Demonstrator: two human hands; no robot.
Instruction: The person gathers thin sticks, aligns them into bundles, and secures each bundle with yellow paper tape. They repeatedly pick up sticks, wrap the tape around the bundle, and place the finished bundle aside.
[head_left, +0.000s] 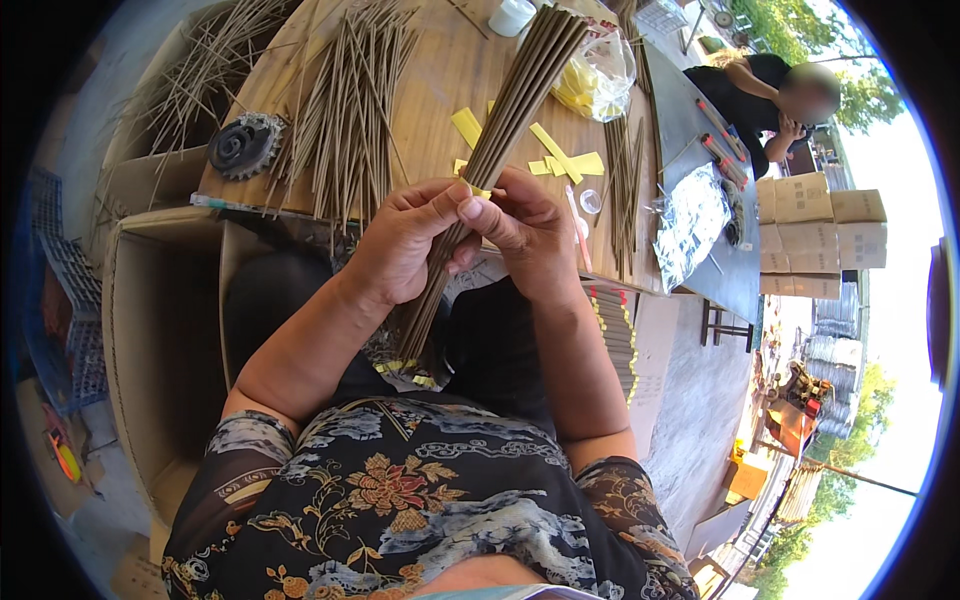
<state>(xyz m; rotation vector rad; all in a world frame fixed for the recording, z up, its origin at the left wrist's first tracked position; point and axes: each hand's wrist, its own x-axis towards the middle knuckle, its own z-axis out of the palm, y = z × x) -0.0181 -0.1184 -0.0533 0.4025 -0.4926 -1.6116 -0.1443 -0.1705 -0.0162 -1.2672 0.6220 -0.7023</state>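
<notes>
Head view: left hand (393,245) and right hand (537,242) clasp the brown stick bundle (522,100), long axis slanting away rightward.

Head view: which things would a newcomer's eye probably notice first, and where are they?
Probably first the tilted bundle of thin brown sticks at the centre, with the left hand and right hand around it and a bit of yellow at the fingertips. Next, perhaps, the bright yellow strips on the wooden table beyond the hands, and the black toothed wheel near the table's left corner.
</notes>
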